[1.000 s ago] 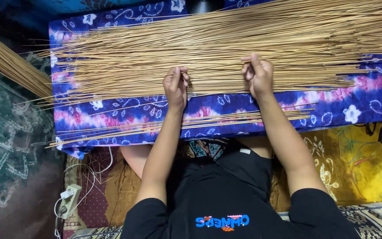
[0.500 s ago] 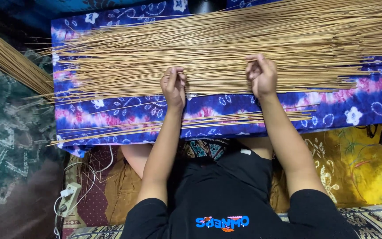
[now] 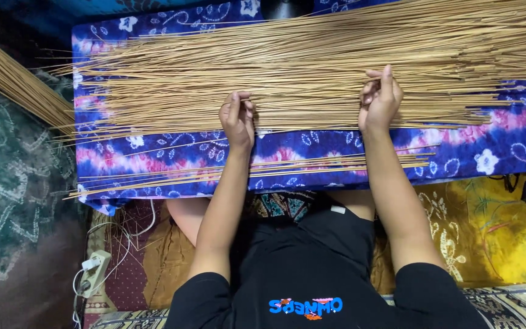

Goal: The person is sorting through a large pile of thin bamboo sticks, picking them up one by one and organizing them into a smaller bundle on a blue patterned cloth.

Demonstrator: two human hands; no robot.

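Change since the earlier frame: both hands sit a little farther up into the spread of sticks; the right hand has lifted most, its fingers now raised above the layer. Cloth and sticks lie as they did.

Listing, left to right:

1. Loose bundle of thin tan sticks (image 3: 13, 79), slanting over a dark green patterned cloth (image 3: 1, 183), apart from the main spread.
2. White power strip with cables (image 3: 95, 274), on the floor mat near the person's left side.
3. Blue, pink and white tie-dye flowered cloth (image 3: 488, 152), covering the low work surface.
4. Main spread of thin sticks (image 3: 287, 67), lying flat and roughly parallel across the cloth, ends fanned out leftward.
5. Small separate row of sticks (image 3: 245, 173), on the near edge of the cloth, between the spread and the person's body.
6. Left hand (image 3: 237, 119), fingers curled down on the near edge of the spread; whether it pinches any sticks cannot be told.
7. Right hand (image 3: 380, 100), fingers bunched together over the sticks, seemingly nipping a few; the exact hold is hidden.
8. Yellow patterned cloth (image 3: 506, 231), at far right below the work surface.

Handling judgement: the sticks look very light, stiff yet slender, likely to snap if bent and to roll or slide freely. Best taken a few at a time, pinched near mid-length, where both hands now rest.
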